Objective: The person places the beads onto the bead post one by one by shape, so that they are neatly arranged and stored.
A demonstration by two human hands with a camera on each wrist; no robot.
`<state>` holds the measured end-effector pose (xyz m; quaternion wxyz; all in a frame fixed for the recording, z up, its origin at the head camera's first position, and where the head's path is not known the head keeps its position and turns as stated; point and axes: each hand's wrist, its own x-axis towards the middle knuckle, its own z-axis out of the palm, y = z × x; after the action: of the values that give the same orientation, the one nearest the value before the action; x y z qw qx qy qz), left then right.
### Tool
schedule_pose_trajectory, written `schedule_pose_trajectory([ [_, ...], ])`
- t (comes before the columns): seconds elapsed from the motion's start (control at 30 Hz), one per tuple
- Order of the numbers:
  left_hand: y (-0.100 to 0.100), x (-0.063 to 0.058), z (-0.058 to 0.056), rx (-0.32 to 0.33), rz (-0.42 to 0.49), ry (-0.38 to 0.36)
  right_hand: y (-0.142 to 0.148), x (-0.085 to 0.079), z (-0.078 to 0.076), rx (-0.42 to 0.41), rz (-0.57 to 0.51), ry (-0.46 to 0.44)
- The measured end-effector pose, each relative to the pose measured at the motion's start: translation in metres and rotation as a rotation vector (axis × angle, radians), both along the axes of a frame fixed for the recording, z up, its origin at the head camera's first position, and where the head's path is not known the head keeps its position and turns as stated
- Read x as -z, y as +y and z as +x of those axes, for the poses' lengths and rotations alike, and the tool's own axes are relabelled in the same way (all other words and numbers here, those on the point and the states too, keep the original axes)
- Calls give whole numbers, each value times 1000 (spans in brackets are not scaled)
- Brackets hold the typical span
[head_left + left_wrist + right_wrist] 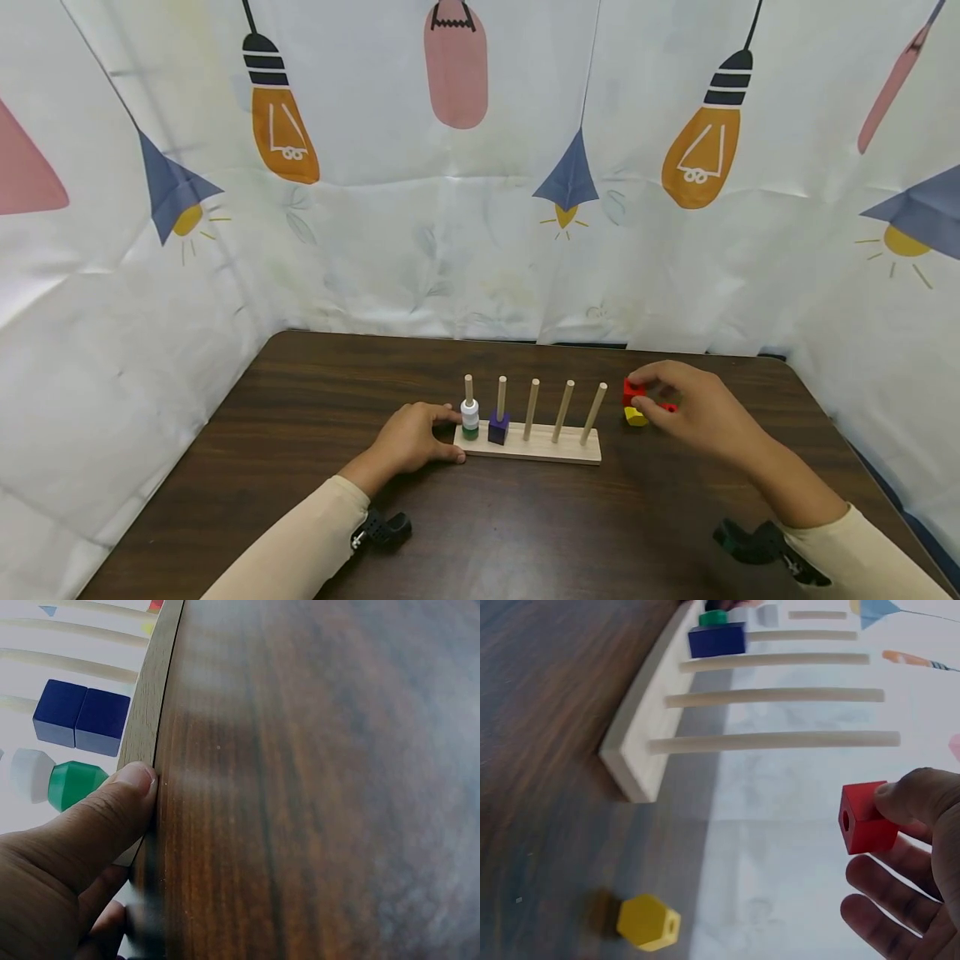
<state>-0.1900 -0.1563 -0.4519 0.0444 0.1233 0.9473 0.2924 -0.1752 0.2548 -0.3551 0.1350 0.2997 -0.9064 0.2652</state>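
My left hand [408,437] grips the left end of a wooden peg board [536,448], thumb along its front edge. Several wooden pegs rise from the board. Its leftmost peg carries a green bead [76,785] at the bottom with white beads [469,413] above. On the second peg sit dark blue cubes [103,721]; the other pegs are bare. To the right of the board, my right hand [693,406] pinches a red cube [866,817] between thumb and fingers, a hole showing in one face. Below it lies a yellow faceted bead [648,922] on the table.
The dark wood-grain table [517,525] reaches back to a white printed curtain [480,250]. Another small red piece [670,407] shows partly behind the right hand. Dark wrist devices [382,530] are strapped over both sleeves.
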Motion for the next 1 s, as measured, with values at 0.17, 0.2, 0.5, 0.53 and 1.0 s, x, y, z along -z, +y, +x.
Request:
schedule_pose_trajectory([
  [0.17, 0, 0, 1, -2, 7, -1, -3, -8, -1, -6, -35, 29],
  [0.2, 0, 0, 1, -2, 7, 0, -3, -9, -1, -6, -39, 30],
  [0.5, -1, 0, 1, -4, 4, 0, -13, -16, -5, -12, -49, 60],
  [0.53, -1, 0, 1, -5, 3, -1, -14, -17, -5, -15, -52, 61],
  [1.0, 0, -1, 0, -4, 14, -8, -35, -24, -10, -65, -143, 27],
])
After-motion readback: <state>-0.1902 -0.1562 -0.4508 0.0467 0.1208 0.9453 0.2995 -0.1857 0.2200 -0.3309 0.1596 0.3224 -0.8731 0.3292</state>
